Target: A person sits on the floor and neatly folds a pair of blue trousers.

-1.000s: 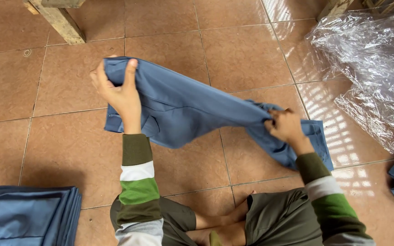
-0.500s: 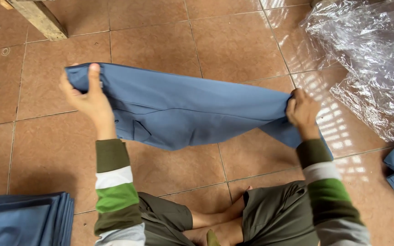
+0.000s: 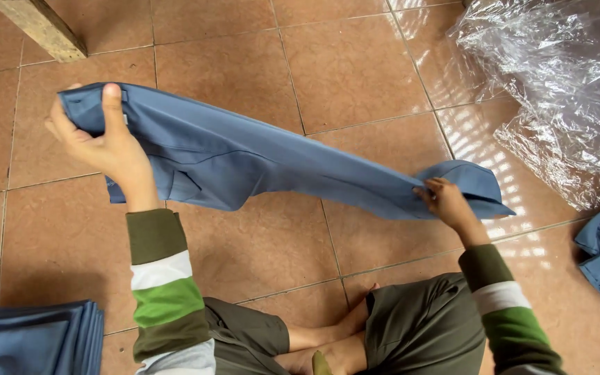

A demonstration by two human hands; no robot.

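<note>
Blue trousers (image 3: 244,163) stretched in the air between the two grips: left hand (image 3: 102,142) clenched on the waistband end, right hand (image 3: 446,201) pinching the leg end, above the tiled floor (image 3: 355,62).

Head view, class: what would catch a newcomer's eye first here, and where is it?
First, the long blue cloth garment stretched above the reddish-brown tiled floor, gripped by the left hand at one end and the right hand at the other. Next, crinkled clear plastic sheeting shines at upper right, and a stack of folded blue cloth sits at lower left.
</note>
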